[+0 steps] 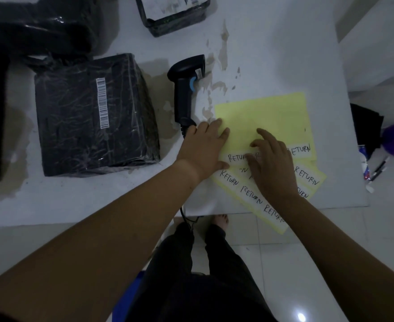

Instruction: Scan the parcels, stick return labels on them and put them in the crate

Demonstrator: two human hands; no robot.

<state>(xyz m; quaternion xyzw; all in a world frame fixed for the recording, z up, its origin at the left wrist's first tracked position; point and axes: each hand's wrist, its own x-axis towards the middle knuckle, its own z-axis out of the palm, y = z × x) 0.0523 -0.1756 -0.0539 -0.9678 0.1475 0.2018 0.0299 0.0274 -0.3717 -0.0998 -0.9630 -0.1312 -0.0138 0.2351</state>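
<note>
A plastic-wrapped black parcel (pixel 96 115) bearing a white barcode strip lies flat at 9 o'clock of the barcode scanner (pixel 186 89). Overlapping yellow sheets (pixel 263 117) of handwritten RETURN labels (pixel 251 197) lie at its 4 o'clock.

White table top (pixel 284 54), a smooth painted finish that has flaked away in patches to a dull brown layer beneath. A boxy parcel (pixel 79 126) is wrapped in black plastic film, glossy and creased, catching thin streaks of light; a white paper barcode strip (pixel 102 103) is stuck on its top. A second parcel (pixel 175 24) at the far edge has the same shiny black film. The handheld scanner (pixel 184 89) is hard black plastic, mostly matt, with a blue plastic trigger. Pale yellow backing sheets (pixel 268 117) look like matt paper and carry white paper labels (pixel 235 157) lettered in black marker. The floor (pixel 284 263) is glossy white tile, mirroring a lamp
</note>
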